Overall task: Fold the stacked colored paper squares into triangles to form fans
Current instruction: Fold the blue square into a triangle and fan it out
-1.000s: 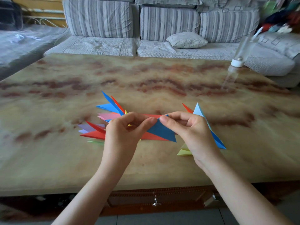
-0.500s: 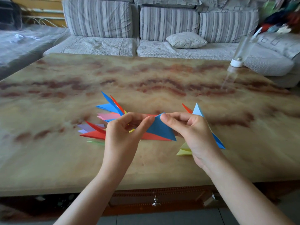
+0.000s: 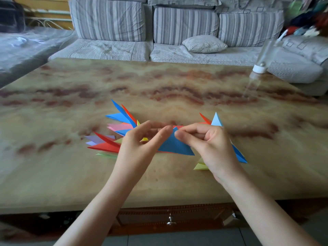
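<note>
The blue triangle [image 3: 174,145] is raised just above the table [image 3: 71,174], near its middle front, with its top corner pointing away from me and its long edge toward me. My right hand [image 3: 209,144] pinches that top corner between thumb and forefinger; the other fingers are curled into the palm. My left hand [image 3: 140,144] grips the left sloping edge, with the thumb laid on the near face and the fingers curved behind it. A red sheet [image 3: 179,127] shows just behind the top corner.

Behind my left hand, a fan of folded triangles [image 3: 113,139] in blue, red, pink, purple, green and yellow lies spread on the table. Under my right hand lies a second pile [image 3: 239,155] with blue, red and yellow corners showing.

A clear bottle [image 3: 264,55] with a white cap stands at the far right of the table. A striped sofa [image 3: 106,50] with a cushion [image 3: 204,44] lies beyond.
</note>
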Tool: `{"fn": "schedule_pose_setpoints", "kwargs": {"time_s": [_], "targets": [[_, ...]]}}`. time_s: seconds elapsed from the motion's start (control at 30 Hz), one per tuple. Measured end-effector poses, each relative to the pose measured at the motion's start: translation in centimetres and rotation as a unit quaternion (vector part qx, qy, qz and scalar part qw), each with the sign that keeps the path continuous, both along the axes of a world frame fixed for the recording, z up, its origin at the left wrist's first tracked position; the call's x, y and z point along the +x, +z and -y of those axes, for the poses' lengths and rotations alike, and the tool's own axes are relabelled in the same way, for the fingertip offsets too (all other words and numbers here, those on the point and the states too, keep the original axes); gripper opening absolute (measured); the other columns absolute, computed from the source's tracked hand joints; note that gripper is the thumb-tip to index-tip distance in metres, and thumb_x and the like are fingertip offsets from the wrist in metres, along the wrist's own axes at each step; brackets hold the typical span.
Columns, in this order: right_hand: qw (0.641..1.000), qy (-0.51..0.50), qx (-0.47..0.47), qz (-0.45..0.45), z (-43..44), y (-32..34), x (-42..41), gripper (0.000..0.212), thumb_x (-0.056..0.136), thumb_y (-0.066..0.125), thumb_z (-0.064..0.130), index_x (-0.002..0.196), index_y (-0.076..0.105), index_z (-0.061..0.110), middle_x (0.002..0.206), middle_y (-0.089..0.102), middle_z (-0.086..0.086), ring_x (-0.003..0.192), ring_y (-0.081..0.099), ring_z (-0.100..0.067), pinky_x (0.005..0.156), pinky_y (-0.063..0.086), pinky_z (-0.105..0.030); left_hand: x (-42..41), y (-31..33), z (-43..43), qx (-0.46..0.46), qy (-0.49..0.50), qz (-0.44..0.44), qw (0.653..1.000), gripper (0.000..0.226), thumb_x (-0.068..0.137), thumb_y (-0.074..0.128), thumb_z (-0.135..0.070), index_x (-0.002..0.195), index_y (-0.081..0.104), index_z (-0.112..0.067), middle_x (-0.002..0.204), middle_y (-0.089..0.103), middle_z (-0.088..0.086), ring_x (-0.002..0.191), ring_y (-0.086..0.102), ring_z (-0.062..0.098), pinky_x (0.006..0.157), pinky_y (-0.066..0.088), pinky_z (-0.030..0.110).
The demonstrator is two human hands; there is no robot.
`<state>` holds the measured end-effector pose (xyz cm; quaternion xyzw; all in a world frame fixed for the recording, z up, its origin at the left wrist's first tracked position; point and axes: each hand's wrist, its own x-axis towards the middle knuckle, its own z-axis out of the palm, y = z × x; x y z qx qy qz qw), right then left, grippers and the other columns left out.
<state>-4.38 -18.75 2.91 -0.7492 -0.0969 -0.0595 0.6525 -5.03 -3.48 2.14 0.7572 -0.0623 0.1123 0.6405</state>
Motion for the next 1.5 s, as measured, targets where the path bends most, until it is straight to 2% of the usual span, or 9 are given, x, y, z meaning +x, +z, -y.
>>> {"fn": "schedule_pose_setpoints", "kwargs": {"time_s": [0.1,0.27,0.43,0.73,0.93,1.07,1.2,1.37,1.5], "targets": [[0.999,0.018,-0.033,0.016,-0.3,-0.2,-0.3,0.007,0.082,0.071,0.018,0.082,0.077,0.013,0.075,0.075,-0.003,0.076,0.071,-0.020,0.069,0.050,-0.032,0.1,0.0,0.2,0.013,0.000,0.029,0.999,0.007,0.080,0.070,-0.022,0.073,0.070,-0.021,0.066,0.067,-0.010,0.064,0.055,-0.004,0.063,0.039,0.007],[0.999,0.036,-0.030,0.003,-0.3,-0.1,-0.3,0.009,0.082,0.070,0.020,0.081,0.077,0.014,0.073,0.074,-0.002,0.071,0.066,-0.007,0.067,0.045,-0.021,0.0,-0.2,0.1,-0.040,0.034,0.013,0.999,0.012,0.079,0.072,-0.021,0.071,0.073,-0.012,0.066,0.069,-0.004,0.065,0.054,-0.001,0.062,0.038,0.008],[0.997,0.059,-0.051,-0.023,-0.2,-0.3,-0.1,0.007,0.083,0.070,0.017,0.080,0.076,0.016,0.070,0.073,0.004,0.068,0.065,-0.001,0.064,0.045,-0.015,-0.3,-0.4,0.5,-0.018,0.089,0.018,0.996,0.012,0.081,0.071,-0.022,0.070,0.073,-0.018,0.067,0.071,-0.009,0.060,0.055,-0.004,0.058,0.038,0.008],[0.990,0.111,-0.078,-0.027,0.6,0.1,-0.6,0.013,0.088,0.064,0.014,0.087,0.073,0.005,0.076,0.075,-0.005,0.075,0.073,-0.015,0.077,0.056,-0.025,0.2,-0.2,-0.3,-0.001,0.141,0.050,0.989,0.014,0.084,0.068,-0.021,0.073,0.071,-0.014,0.066,0.069,-0.020,0.065,0.058,-0.008,0.064,0.038,0.005],[0.987,0.117,-0.104,-0.032,0.6,0.0,-0.5,0.014,0.089,0.063,0.016,0.083,0.073,0.007,0.075,0.075,-0.002,0.074,0.073,-0.012,0.067,0.049,-0.015,1.0,-0.5,-1.2,0.005,0.157,0.036,0.987,0.015,0.084,0.069,-0.026,0.071,0.071,-0.018,0.065,0.068,-0.020,0.066,0.057,-0.006,0.065,0.039,0.009],[0.983,0.118,-0.137,-0.031,0.7,0.3,-0.6,0.017,0.090,0.062,0.019,0.082,0.072,0.009,0.074,0.075,0.002,0.073,0.072,-0.010,0.069,0.054,-0.021,1.0,-0.6,-1.1,0.012,0.158,0.035,0.987,0.016,0.083,0.069,-0.027,0.071,0.071,-0.018,0.067,0.069,-0.016,0.066,0.058,-0.005,0.065,0.040,0.010],[0.979,0.108,-0.168,-0.031,0.6,0.3,-0.7,0.019,0.091,0.060,0.022,0.080,0.071,0.011,0.071,0.075,0.002,0.069,0.071,-0.008,0.064,0.051,-0.017,0.9,-0.7,-0.9,0.019,0.160,0.036,0.986,0.015,0.084,0.068,-0.027,0.071,0.071,-0.018,0.071,0.070,-0.016,0.066,0.058,-0.006,0.065,0.040,0.009],[0.972,0.097,-0.212,-0.023,0.6,0.4,-0.8,0.022,0.093,0.058,0.027,0.078,0.067,0.013,0.069,0.073,0.002,0.067,0.070,-0.013,0.059,0.052,-0.028,0.9,-0.7,-0.8,0.027,0.156,0.042,0.986,0.015,0.084,0.068,-0.027,0.072,0.071,-0.018,0.072,0.070,-0.017,0.067,0.058,-0.005,0.066,0.040,0.009],[0.971,0.092,-0.219,-0.008,0.8,0.5,-0.9,0.024,0.092,0.058,0.029,0.077,0.067,0.012,0.067,0.073,0.002,0.066,0.069,-0.009,0.057,0.045,-0.016,1.1,-0.8,-0.7,0.031,0.158,0.051,0.986,0.014,0.084,0.068,-0.026,0.073,0.071,-0.018,0.072,0.069,-0.018,0.068,0.059,-0.005,0.066,0.040,0.007]]}}
